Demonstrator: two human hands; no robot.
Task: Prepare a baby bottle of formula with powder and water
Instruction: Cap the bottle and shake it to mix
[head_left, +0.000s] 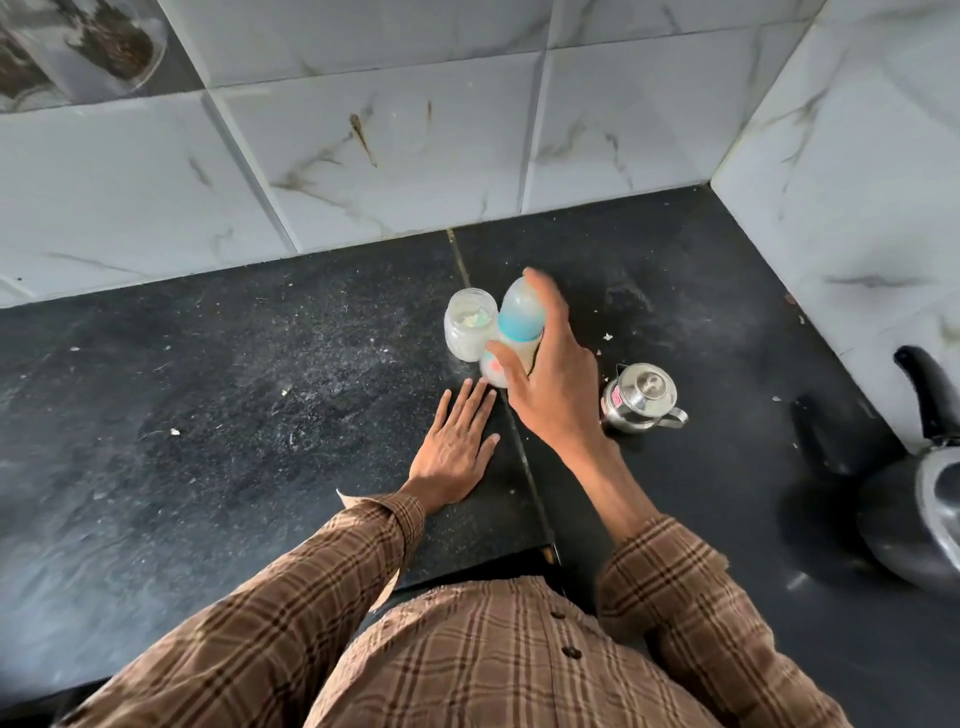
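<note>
Nearest to us, our left hand (457, 441) lies flat on the dark counter (260, 389), fingers straight and spread, palm down, holding nothing; its fingertips point away from us and stop just short of the base of the baby bottle (514, 327). A little farther out, our right hand (550, 374) reaches forward from the right, fingers extended and loosely spread around the bottle: the thumb sits low on the near side of the body, and the fingers run up along its right side toward the cap. The hand is blurred, so we cannot tell for certain whether it truly clasps the bottle or only touches it. The bottle stands on the counter with its long axis roughly upright, leaning in the picture away from us, blue collar and clear cap on top, a pale fill in the body below. It lies directly ahead of the right hand, so that hand is plainly the better placed to lift it; we judge a shake or a lift is the coming move. Touching or just beside the bottle on its left stands the open powder jar (470, 330). To the right, apart from the bottle, sits the small steel kettle (641, 397), lid on. Beyond all of it rises the tiled wall (415, 156).
</note>
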